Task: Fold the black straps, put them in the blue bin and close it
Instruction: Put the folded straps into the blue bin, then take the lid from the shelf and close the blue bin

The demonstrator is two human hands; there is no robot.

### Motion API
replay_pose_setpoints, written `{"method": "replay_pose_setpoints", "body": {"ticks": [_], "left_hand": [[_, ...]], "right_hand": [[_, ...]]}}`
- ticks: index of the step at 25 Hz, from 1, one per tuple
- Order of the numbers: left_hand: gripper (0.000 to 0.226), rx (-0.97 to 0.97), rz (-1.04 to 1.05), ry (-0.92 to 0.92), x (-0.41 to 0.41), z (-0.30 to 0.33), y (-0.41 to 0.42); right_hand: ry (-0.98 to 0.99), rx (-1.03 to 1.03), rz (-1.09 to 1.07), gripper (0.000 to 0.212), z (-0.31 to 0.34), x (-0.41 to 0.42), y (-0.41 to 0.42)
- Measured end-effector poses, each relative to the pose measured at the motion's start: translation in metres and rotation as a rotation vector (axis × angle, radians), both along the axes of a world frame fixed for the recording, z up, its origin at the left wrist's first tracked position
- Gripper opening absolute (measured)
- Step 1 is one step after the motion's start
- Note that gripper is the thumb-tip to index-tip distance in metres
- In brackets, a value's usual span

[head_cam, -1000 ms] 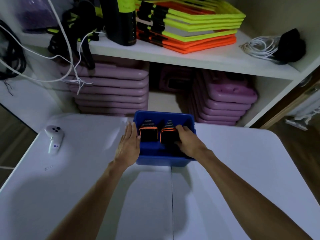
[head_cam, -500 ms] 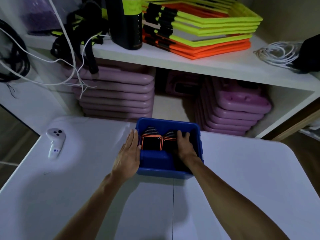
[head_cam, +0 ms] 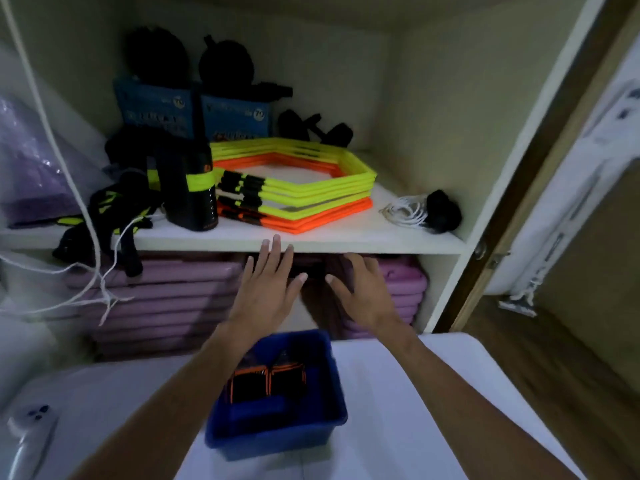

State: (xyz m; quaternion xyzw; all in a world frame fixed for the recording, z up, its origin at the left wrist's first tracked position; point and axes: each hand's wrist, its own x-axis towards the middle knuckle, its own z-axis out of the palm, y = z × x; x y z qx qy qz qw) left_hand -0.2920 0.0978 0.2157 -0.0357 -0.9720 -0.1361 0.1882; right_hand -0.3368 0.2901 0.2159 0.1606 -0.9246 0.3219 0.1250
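The blue bin (head_cam: pixel 277 434) stands uncovered on the white table, low in the view between my forearms. Two folded black straps with orange edges (head_cam: pixel 268 379) lie side by side inside it. My left hand (head_cam: pixel 266 289) and my right hand (head_cam: pixel 363 292) are both raised past the bin, fingers spread and holding nothing. They reach toward the dark gap under the white shelf, between the purple stacks. No lid for the bin is visible.
A white shelf (head_cam: pixel 346 237) carries stacked yellow and orange hexagon rings (head_cam: pixel 298 188), a black bottle (head_cam: pixel 188 188), black gloves and a white cord bundle (head_cam: pixel 408 211). Purple pads (head_cam: pixel 156 299) are stacked below. A white controller (head_cam: pixel 31 431) lies at the table's left edge.
Both hands have left the bin and risen forward toward the space under the shelf. The view has tilted upward, so the bin now sits lower in the frame.
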Motion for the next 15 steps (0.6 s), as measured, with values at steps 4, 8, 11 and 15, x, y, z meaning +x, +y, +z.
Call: {"method": "replay_pose_setpoints", "body": {"ticks": [4, 8, 11, 15], "left_hand": [[0.067, -0.013, -0.111, 0.203, -0.046, 0.136, 0.038], [0.063, 0.027, -0.172, 0.434, -0.071, 0.264, 0.068], [0.062, 0.051, -0.184, 0.552, -0.086, 0.339, 0.080], [0.058, 0.026, -0.172, 0.646, -0.112, 0.422, 0.092]], "right_hand": [[0.240, 0.040, -0.208, 0.063, 0.143, -0.017, 0.038], [0.403, 0.042, -0.361, 0.069, 0.284, -0.018, 0.067], [0.472, 0.045, -0.427, 0.070, 0.361, -0.019, 0.080], [0.508, 0.023, -0.447, 0.062, 0.436, -0.039, 0.087]]}}
